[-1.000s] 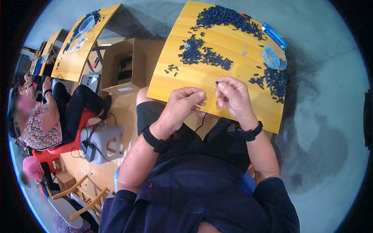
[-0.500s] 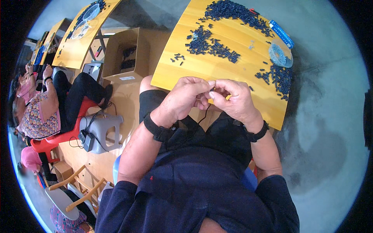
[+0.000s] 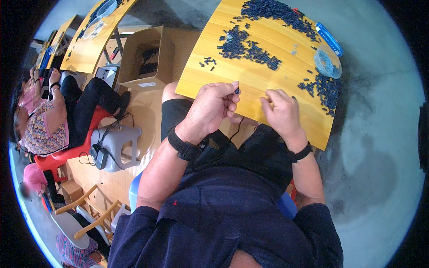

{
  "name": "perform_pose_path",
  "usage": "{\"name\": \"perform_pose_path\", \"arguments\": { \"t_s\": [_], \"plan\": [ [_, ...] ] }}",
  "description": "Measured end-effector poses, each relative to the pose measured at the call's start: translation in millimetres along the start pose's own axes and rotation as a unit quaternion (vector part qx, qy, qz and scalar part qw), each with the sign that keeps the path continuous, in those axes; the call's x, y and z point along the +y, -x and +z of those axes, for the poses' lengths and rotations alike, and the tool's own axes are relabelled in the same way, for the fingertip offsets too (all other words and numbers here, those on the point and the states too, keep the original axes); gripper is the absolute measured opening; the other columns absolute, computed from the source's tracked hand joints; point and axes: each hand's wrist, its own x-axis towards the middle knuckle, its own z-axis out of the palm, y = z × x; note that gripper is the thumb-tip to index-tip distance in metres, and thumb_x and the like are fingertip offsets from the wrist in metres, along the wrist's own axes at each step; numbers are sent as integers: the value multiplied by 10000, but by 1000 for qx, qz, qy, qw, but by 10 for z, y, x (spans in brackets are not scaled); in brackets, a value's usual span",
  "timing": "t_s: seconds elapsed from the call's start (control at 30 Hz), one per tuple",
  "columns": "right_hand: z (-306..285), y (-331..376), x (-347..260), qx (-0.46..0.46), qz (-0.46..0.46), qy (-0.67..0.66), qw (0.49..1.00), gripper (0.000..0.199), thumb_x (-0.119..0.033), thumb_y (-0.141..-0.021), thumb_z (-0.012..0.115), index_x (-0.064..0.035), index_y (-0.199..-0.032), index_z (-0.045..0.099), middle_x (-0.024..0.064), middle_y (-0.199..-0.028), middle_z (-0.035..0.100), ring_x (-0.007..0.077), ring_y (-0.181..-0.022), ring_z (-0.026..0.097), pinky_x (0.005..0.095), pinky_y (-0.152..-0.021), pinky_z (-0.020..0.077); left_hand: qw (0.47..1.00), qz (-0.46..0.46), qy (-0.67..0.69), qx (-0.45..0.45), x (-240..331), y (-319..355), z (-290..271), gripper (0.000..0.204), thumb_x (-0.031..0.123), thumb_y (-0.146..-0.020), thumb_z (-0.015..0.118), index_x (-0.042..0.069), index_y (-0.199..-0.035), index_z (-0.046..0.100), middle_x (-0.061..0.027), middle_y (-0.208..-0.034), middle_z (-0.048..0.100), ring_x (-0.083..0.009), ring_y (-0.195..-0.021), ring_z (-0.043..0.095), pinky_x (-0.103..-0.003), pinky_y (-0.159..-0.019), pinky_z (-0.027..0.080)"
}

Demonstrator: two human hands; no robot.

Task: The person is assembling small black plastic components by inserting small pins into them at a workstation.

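Between the thumb and fingers of my left hand [image 3: 214,105] is a small dark cylindrical piece [image 3: 237,91], held at the near edge of the yellow wooden table [image 3: 250,82]. My right hand [image 3: 283,114] is apart from it, over the table's near edge farther right. Its fingers are loosely curled and slightly blurred, with a gap to the thumb and nothing visible between them. A loose pile of small black pieces [image 3: 263,58] lies beyond my hands. To the right, more black pieces [image 3: 325,91] spread beside a clear plastic bowl [image 3: 328,64] with light-blue contents.
A large black heap [image 3: 272,11] and a blue box [image 3: 329,39] sit at the table's far side. Left of the table stand an open cardboard box [image 3: 147,60] and a grey stool [image 3: 117,149] with cables. Other people [image 3: 44,116] sit farther left.
My hands were together over the small piece; now they are apart. The right hand has moved away to the right, while the left keeps the piece.
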Motion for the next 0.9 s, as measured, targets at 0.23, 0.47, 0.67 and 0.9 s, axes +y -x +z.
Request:
{"name": "perform_pose_path", "arguments": {
  "t_s": [0.23, 0.47, 0.67, 0.9],
  "plan": [
    [-77, 104, 659, -56, 98, 182, 977, 166, -165, -796, 625, -44, -904, 590, 170, -818, 574, 361, -718, 595, 450, -620, 480, 1000, -2, -10, -23, -57, -59, -58, 182, 228, -900, 537, 87, -786, 561, 3, -681, 546, -114, -566, 491, -241, -519, 388],
    [-71, 192, 1266, -14, 94, 183, 979, 114, -133, -828, 541, -29, -853, 577, 189, -785, 571, 382, -728, 587, 461, -637, 474, 1000, -3, -14, -13, -41, -33, -32, 192, 219, -910, 535, 76, -784, 565, -8, -701, 563, -123, -551, 490, -244, -510, 394],
    [-69, 52, 1195, 68, 124, -8, 990, 49, -41, -786, 589, 1, -807, 603, 158, -740, 614, 275, -667, 603, 349, -619, 479, 999, -1, -27, -33, -89, -71, -62, 187, 221, -911, 544, 74, -799, 572, 1, -696, 551, -103, -561, 482, -231, -514, 383],
    [-99, -72, 68, 13, 81, -325, 942, 195, -23, -761, 684, 4, -934, 598, 24, -762, 555, 55, -610, 512, 209, -517, 424, 999, 5, 1, -40, -103, -96, -10, 184, 220, -913, 535, 64, -826, 580, 6, -692, 547, -93, -574, 484, -220, -525, 386]
  ]
}}
